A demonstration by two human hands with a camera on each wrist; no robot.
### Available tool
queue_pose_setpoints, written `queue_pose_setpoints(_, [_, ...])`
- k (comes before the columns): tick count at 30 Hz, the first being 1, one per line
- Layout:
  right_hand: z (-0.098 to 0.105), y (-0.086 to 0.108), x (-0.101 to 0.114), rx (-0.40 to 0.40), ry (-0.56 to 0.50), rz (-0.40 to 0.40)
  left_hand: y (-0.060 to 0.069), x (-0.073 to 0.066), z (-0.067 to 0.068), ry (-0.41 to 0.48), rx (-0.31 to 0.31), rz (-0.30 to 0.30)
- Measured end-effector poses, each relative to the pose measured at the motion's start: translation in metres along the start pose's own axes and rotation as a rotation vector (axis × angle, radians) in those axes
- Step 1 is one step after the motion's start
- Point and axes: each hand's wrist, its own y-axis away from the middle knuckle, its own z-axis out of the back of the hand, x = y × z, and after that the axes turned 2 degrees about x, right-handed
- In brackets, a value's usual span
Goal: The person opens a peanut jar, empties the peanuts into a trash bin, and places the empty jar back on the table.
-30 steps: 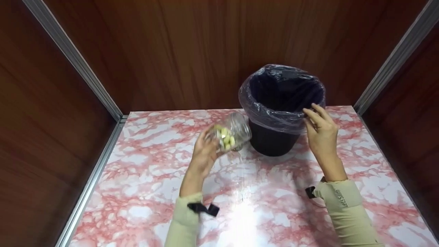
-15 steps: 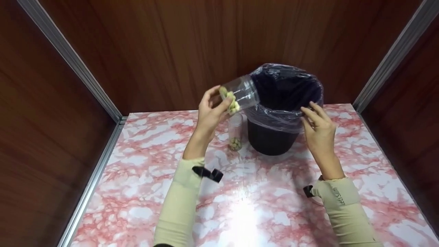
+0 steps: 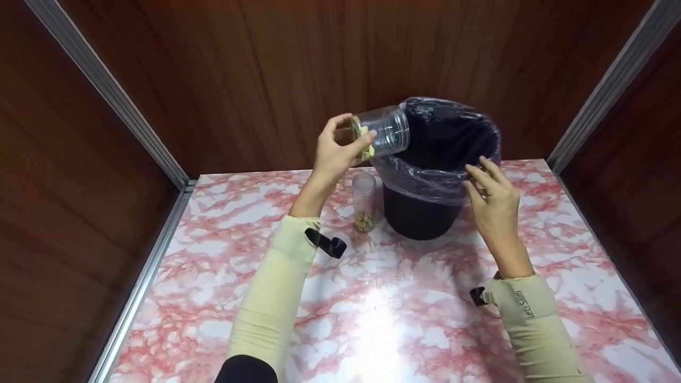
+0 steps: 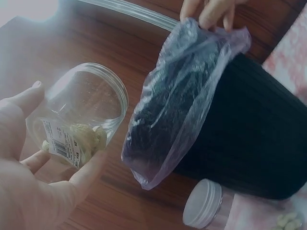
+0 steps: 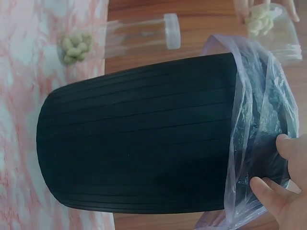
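My left hand (image 3: 336, 154) grips a clear plastic jar (image 3: 384, 127), tipped on its side, its mouth by the left rim of the bin. Several pale yellow-green, nut-like pieces (image 4: 88, 136) lie inside it, and a barcode label (image 4: 61, 142) shows in the left wrist view. A black bin (image 3: 420, 215) stands at the back, lined with a translucent purple bin liner (image 3: 417, 183) folded over its rim. At the rim's right side, my right hand (image 3: 495, 199) pinches the liner between thumb and fingers. What lies deep in the bin is hidden.
Left of the bin stands a tall clear jar (image 3: 364, 199) with a lid, similar pieces at its bottom. The tabletop (image 3: 239, 255) has a red-and-white marbled pattern. A brown wood-look panel (image 3: 276, 80) rises behind, with side panels left and right.
My left hand has carried the jar up and right from above the table to the bin's rim. The tall jar has come into fuller view. My right hand stays at the liner.
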Motion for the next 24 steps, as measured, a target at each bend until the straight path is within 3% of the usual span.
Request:
queue_pose_setpoints(15, [0.0,0.0,0.001,0.007,-0.025,-0.007,-0.009,-0.009,-0.004,-0.183,0.067,0.0])
queue_pose_setpoints(24, [0.0,0.0,0.001,-0.004,-0.022,0.007,-0.015,-0.02,-0.007,-0.373,0.066,-0.02])
